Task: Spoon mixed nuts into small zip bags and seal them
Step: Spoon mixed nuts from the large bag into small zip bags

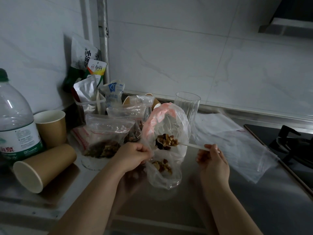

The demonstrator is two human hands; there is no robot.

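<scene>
Right hand (211, 157) pinches the white spoon (183, 144), handle lying crosswise, bowl seemingly inside the zip bag (166, 150); left hand (133, 155) grips the bag's rim.

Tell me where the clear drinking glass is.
The glass stands upright at the back of the steel counter, centre-right in the head view, just behind the held zip bag.

water bottle (16, 119), paper cups (44, 167), glass (187, 106)
</scene>
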